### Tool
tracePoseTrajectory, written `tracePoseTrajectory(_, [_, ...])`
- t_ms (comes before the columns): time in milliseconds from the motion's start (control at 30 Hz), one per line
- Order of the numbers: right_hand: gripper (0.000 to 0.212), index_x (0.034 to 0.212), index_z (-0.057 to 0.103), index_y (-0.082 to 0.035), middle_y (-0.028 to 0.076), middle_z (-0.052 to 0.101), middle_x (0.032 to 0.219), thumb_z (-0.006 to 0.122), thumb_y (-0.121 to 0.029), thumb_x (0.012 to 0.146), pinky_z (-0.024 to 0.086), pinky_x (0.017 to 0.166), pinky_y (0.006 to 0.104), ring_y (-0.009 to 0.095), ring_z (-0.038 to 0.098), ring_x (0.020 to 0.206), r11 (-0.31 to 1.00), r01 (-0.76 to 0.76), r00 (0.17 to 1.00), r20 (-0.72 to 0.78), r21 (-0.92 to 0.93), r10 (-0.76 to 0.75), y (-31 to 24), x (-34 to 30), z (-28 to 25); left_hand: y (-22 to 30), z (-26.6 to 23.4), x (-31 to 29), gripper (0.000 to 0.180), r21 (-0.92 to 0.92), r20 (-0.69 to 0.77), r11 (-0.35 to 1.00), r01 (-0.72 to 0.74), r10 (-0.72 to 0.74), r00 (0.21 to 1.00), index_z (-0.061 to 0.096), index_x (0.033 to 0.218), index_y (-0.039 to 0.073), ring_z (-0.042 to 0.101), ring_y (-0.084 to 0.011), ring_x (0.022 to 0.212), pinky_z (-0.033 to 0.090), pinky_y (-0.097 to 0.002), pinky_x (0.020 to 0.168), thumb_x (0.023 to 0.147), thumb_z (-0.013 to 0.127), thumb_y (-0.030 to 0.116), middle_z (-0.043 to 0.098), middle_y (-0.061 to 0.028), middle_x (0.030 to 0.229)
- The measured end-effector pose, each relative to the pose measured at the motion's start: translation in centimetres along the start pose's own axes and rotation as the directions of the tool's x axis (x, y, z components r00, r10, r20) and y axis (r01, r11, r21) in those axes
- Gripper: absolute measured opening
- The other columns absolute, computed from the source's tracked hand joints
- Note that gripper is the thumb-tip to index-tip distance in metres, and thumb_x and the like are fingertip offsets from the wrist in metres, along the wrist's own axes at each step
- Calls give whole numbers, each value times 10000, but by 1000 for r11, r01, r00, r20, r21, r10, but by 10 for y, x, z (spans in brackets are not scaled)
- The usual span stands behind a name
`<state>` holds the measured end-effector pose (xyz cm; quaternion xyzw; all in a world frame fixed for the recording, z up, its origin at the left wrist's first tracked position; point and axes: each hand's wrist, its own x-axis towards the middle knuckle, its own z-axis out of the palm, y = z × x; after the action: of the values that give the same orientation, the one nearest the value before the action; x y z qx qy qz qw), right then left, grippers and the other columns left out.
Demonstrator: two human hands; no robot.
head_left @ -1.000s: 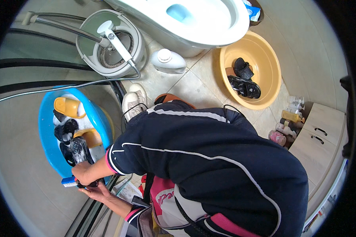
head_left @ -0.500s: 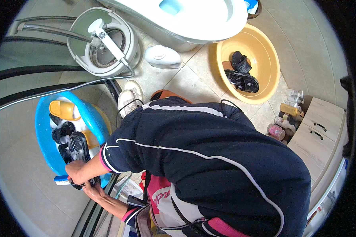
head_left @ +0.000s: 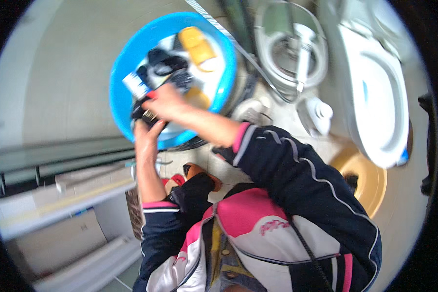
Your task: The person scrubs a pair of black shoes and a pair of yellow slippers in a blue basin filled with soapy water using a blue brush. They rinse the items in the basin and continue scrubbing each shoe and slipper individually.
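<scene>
A blue basin (head_left: 119,58) of soapy water holds black slippers (head_left: 168,65) and yellow slippers (head_left: 197,46). Over its near-left side, my right hand (head_left: 165,101) is closed round a scrubbing brush (head_left: 136,85) with a red part by the fingers and blue-and-white bristles. Just below it, my left hand (head_left: 146,131) grips the near end of a black slipper (head_left: 140,108), which is partly hidden by my right hand and blurred. Both hands are close together, and the brush is beside the slipper; whether its bristles touch it I cannot tell.
A yellow basin (head_left: 374,190) with a dark item inside stands at the right, partly behind my sleeve. Close by are a white toilet (head_left: 399,112), a grey-white bottle (head_left: 319,117), an open round machine (head_left: 321,63) and white shoes (head_left: 250,111). A shelf unit (head_left: 112,214) lies at left.
My view has turned, so the blue basin now sits higher and further right in the picture. Both hands still hold the brush and slipper; the brush's bristle end now points up and left.
</scene>
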<state>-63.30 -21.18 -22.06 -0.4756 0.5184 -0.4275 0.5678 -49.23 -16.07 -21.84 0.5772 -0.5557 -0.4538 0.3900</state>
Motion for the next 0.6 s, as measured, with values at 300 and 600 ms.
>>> tracePoseTrajectory(300, [295, 809, 642, 65, 152, 643, 718, 736, -210, 760, 465, 593, 354, 212, 620, 634, 997, 0, 993, 121, 83, -10, 20, 6, 10, -4, -6, -9, 297, 24, -79, 999, 44, -42, 996, 607, 1064, 1, 597, -98, 841, 475, -247, 766, 784, 630, -96, 658, -17, 952])
tracePoseTrajectory(600, [264, 713, 573, -37, -15, 511, 582, 669, -230, 865, 302, 403, 277, 70, 403, 449, 999, -53, 988, 147, -6, 54, -2, -9, 12, -26, -14, 1, 217, 65, -150, 998, -22, 31, 988, 662, 971, 18, 584, -65, 710, 477, -248, 651, 760, 713, 21, 676, -18, 826])
